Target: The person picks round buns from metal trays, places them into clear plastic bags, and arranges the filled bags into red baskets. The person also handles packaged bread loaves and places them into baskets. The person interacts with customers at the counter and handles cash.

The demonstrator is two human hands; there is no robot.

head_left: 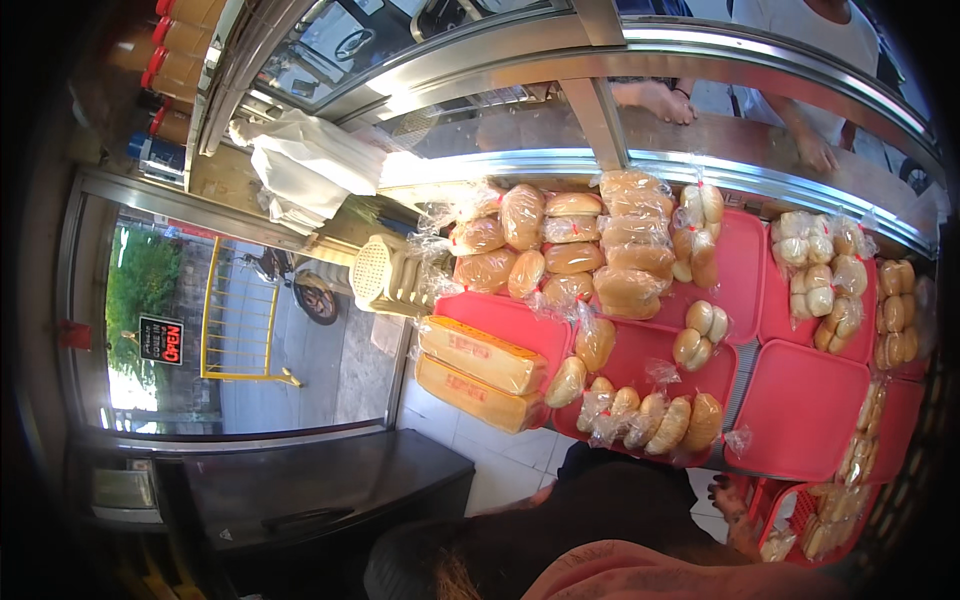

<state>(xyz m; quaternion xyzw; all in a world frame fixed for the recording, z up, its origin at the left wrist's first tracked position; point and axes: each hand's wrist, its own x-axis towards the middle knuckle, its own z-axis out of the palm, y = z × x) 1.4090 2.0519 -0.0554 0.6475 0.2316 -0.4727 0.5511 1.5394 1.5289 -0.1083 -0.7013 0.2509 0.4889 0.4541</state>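
My right hand [735, 510] hangs low at the lower right, beside a red crate [770, 500] with bagged buns in it. Its fingers look loosely apart, and I see nothing held in them. A bare forearm [640, 577] crosses the bottom edge. Of my left hand only a small patch of skin, perhaps part of it, peeks out past my dark clothing; its fingers are hidden. In front of me bagged small rolls [660, 422] lie in a red tray [640, 350]. Two long wrapped loaves [480, 375] rest at the left end.
Bagged buns [632, 245] crowd the back trays below a window, with people outside. A bare red tray [797, 410] is at right. Stacked beige stools [385, 275], a dark chest [320, 490] and a glass door [250, 330] stand left; red-lidded jars [180, 50] fill a shelf.
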